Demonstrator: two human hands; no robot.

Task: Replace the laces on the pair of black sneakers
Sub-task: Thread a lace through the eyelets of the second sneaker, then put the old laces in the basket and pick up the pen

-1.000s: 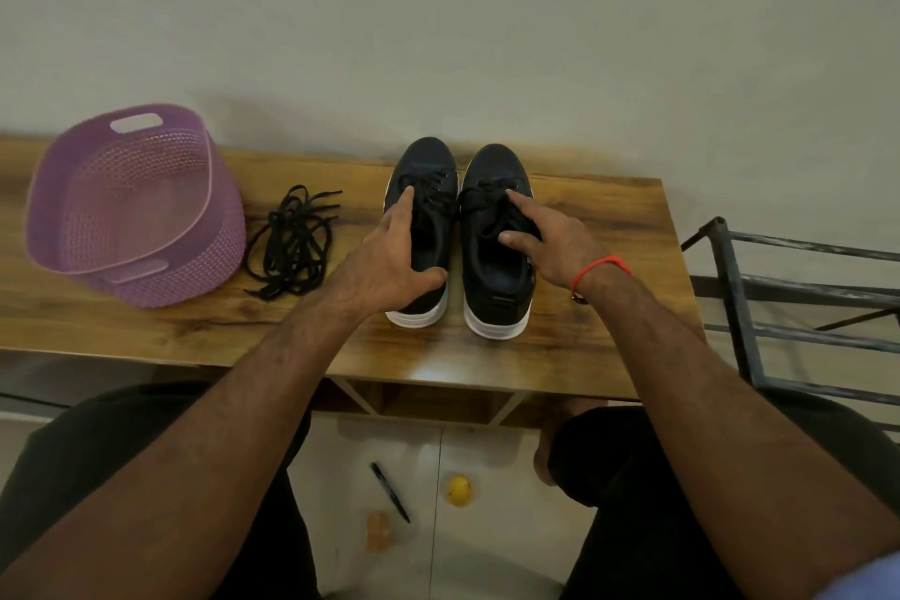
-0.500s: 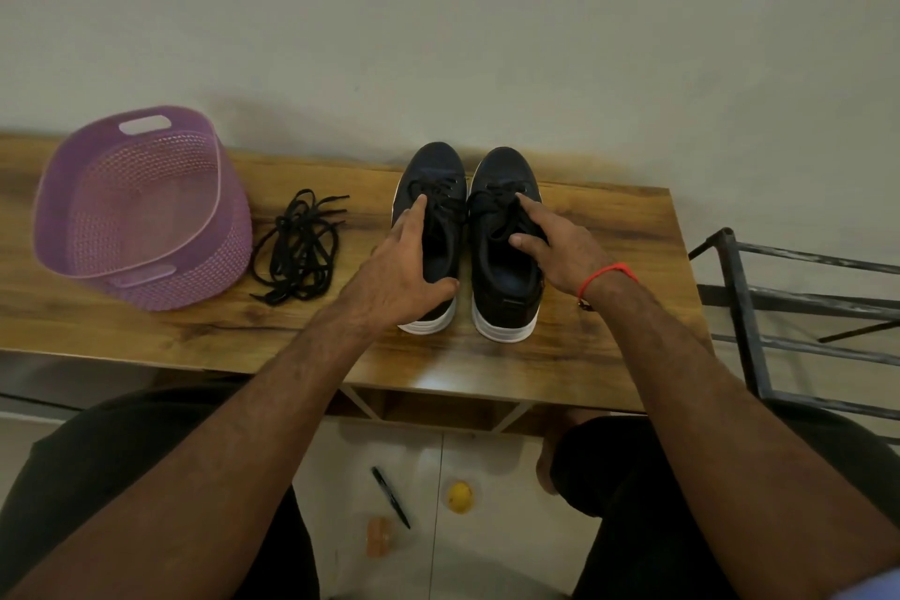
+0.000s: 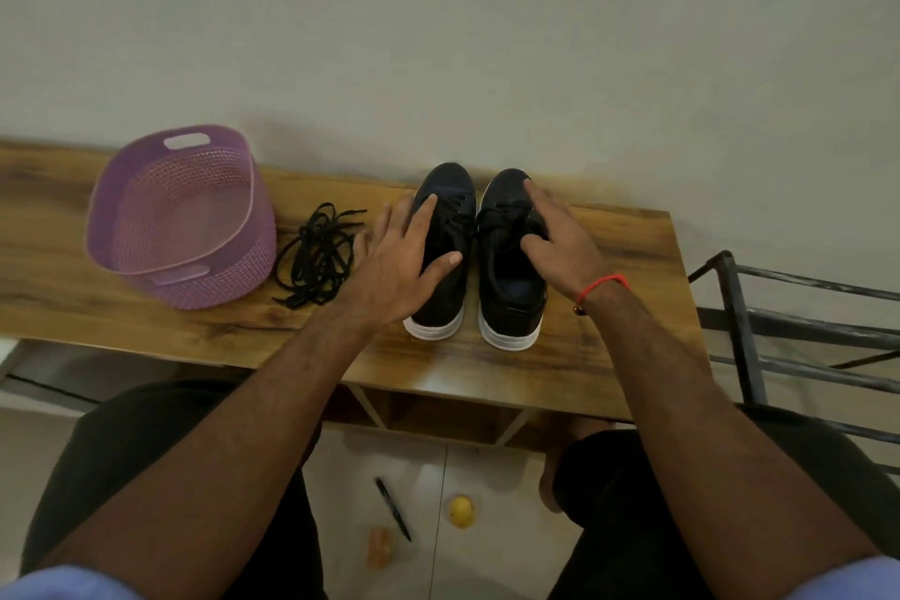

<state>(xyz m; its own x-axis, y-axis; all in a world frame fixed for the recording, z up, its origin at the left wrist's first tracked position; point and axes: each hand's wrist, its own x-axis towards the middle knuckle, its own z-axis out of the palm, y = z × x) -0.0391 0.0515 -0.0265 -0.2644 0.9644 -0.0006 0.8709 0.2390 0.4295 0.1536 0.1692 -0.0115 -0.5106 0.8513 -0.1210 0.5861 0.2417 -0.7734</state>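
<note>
Two sneakers [image 3: 475,253]: side by side on the desk [image 3: 609,346], toes to the wall, heels this way, old laces in and apparently tied, so nothing swapped yet imo
Left sneaker [image 3: 445,253]: upright, under the left hand
Right sneaker [image 3: 509,258]: upright, just beside its twin, under the right hand
Left hand [image 3: 397,258]: fingers straight and spread, laid over the outer side and lace area, gripping nothing, probably steadying the shoe
Right hand [image 3: 560,239]: relaxed too, forefinger out toward the toe, thumb near the tongue, resting not pinching; red thread on the wrist
Spare laces [image 3: 316,253]: loose black tangle on the desk between basket and shoes, within easy reach, likely parked for later
Purple basket [image 3: 180,219]: far left on the desk, tipped toward the camera, looks empty
Floor under the desk: pen [image 3: 393,509], small yellow round thing [image 3: 460,512], orange bit, can't tell what
Next, guessing: undo the bow on one shoe first
</note>
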